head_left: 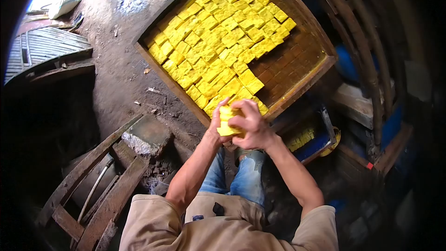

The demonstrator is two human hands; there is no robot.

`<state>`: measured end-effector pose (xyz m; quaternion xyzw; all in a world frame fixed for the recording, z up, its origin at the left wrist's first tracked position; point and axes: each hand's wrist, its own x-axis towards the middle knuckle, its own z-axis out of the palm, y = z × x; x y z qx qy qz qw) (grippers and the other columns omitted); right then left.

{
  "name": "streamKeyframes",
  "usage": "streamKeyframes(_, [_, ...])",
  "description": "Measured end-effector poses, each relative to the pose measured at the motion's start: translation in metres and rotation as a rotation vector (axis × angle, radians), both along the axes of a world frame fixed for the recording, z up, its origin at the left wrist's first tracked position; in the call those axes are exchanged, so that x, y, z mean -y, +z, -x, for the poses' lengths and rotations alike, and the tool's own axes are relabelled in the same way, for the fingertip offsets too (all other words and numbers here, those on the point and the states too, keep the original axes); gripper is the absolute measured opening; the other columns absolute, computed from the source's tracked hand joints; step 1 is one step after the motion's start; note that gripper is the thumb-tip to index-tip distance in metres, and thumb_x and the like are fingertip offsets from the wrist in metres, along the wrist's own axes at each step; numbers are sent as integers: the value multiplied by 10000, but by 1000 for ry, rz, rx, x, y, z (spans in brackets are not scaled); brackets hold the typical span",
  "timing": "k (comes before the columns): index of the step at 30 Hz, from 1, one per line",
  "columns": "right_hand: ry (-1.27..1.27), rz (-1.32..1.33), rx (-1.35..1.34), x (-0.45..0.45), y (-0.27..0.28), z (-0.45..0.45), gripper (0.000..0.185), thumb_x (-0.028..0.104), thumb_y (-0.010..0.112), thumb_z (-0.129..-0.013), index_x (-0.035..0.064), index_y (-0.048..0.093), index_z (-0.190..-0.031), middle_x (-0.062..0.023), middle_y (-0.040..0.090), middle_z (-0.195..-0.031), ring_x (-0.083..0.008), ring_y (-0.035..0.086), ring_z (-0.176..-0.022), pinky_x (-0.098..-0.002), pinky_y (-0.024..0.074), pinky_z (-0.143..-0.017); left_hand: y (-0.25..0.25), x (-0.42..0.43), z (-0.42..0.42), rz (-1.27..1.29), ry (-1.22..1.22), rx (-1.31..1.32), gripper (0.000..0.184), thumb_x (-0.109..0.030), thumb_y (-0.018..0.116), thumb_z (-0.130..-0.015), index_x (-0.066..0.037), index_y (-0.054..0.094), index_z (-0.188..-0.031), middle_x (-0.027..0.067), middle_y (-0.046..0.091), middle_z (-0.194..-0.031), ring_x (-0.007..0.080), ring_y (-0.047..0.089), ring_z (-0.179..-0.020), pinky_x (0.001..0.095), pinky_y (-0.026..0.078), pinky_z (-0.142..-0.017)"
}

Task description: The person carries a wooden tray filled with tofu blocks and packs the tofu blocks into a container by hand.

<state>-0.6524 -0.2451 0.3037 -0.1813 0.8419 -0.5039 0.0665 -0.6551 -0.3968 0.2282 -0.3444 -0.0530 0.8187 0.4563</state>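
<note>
Between my two hands is a small stack of yellow blocks (226, 120), held over the near corner of a wooden tray (304, 86). My left hand (215, 123) is wrapped along the stack's left side. On the right side, my right hand (251, 125) has its fingers bent round the blocks. Rows of yellow blocks (218, 37) lie packed over the left and middle of the tray. Brown bare tray bottom shows at its right side.
A blue container with small yellow pieces (304, 140) stands below the tray at the right. Wooden beams (109, 200) and a stone block (147, 135) are at the lower left. Bamboo poles (360, 32) rise at the right. Corrugated sheeting (46, 49) lies at the far left.
</note>
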Motion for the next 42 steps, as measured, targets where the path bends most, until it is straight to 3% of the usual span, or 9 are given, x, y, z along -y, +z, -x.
streamKeyframes(5, [-140,112,120,-11,-15,-23,423,201,748,-651,78,645,-1042,-120,622,-1186,-311,524,-1197,-491,333,-1060,-2,31,-21,170,-66,2,465,-385,518,-892,-36,564,-1196,148,635,-1115,312,624,-1036,460,490,-953])
streamKeyframes(11, [-431,-971,131,-32,-100,-69,399,193,634,-839,8,629,-1193,-131,604,-1300,-339,409,-1356,-593,114,-1159,15,36,-31,327,110,-65,529,-345,584,-795,-5,564,-1200,136,615,-1173,314,570,-1106,466,416,-1030])
streamKeyframes(19, [-527,-552,185,-35,-83,-57,326,34,772,-667,77,565,-916,-75,610,-862,-286,601,-958,-544,282,-1087,8,53,-25,345,190,-130,545,-348,575,-792,-6,555,-1215,168,603,-1197,353,567,-1112,494,422,-1021])
streamKeyframes(21, [-558,-278,349,-41,-70,-44,301,-19,754,-680,38,589,-926,-97,643,-878,-282,641,-847,-383,498,-837,7,57,-26,335,190,-133,550,-353,568,-795,-7,548,-1221,185,597,-1198,376,564,-1109,510,425,-1014])
streamKeyframes(23, [-599,-155,391,-38,-79,-34,298,-19,750,-696,16,607,-955,-110,653,-841,-283,652,-777,-349,518,-697,12,56,-26,326,197,-143,552,-360,561,-800,-7,541,-1224,197,590,-1203,393,560,-1106,520,425,-1011])
streamKeyframes(30, [-634,-407,368,-10,-103,-38,404,-14,680,-731,-37,573,-1119,-185,457,-1217,-363,445,-1148,-445,374,-994,5,62,-30,332,251,-117,554,-377,557,-799,-27,532,-1227,208,578,-1208,402,558,-1096,538,428,-1001])
streamKeyframes(34, [-566,-332,300,-4,-100,-43,293,-17,664,-684,6,525,-941,-171,578,-985,-351,589,-953,-415,478,-860,5,65,-26,297,256,-121,557,-381,567,-790,-32,536,-1223,202,577,-1200,403,558,-1088,540,429,-997])
streamKeyframes(38, [-766,134,525,-33,-105,-22,307,59,690,-702,27,608,-996,-84,673,-929,-153,640,-828,-303,516,-731,7,68,-22,294,255,-139,568,-396,571,-780,-50,542,-1229,210,572,-1204,445,543,-1095,567,430,-984])
streamKeyframes(42, [-742,-136,484,-42,-106,22,382,143,685,-724,-4,653,-1075,-140,611,-1018,-286,615,-909,-349,496,-812,13,67,-16,270,269,-129,587,-394,567,-779,-43,534,-1248,227,564,-1234,456,536,-1111,575,421,-995])
